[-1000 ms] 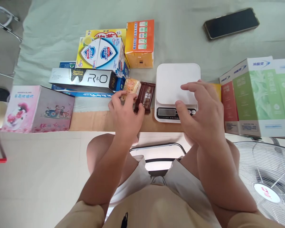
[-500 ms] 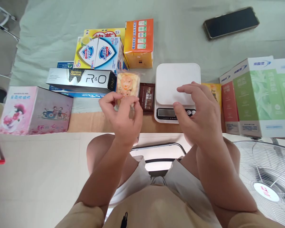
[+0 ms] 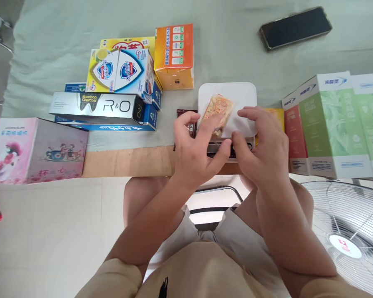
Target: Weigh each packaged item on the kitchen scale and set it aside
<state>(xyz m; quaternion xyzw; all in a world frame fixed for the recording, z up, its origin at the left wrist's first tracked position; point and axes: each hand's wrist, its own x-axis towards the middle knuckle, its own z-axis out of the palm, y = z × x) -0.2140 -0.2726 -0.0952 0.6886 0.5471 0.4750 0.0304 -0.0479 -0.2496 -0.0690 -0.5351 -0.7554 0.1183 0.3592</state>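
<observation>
A clear-wrapped biscuit-like snack packet [image 3: 220, 108] with orange print is tilted over the white plate of a kitchen scale [image 3: 247, 93]. My left hand [image 3: 194, 151] has its fingers on the packet's lower end, the thumb just below it. They hide part of the packet and of the scale's black display strip. My right hand [image 3: 264, 142] is at the scale's right side, holding nothing, with thumb and fingers apart. Partly behind my left hand lies a dark brown packet [image 3: 186, 112], left of the scale. A yellow packet [image 3: 277, 116] shows behind my right hand.
At the left stand a pink box [image 3: 12, 151], a silver R&O box [image 3: 96, 105] on blue boxes, Safeguard soap boxes [image 3: 121, 70] and an orange box [image 3: 175, 54]. Green-and-white boxes [image 3: 326, 124] stand right. A phone [image 3: 295, 29] lies at the back; a fan [image 3: 345, 223] is below right.
My left hand has moved right with the snack packet, from beside the brown packet to over the scale plate. My right hand stays near the scale. The view has shifted slightly.
</observation>
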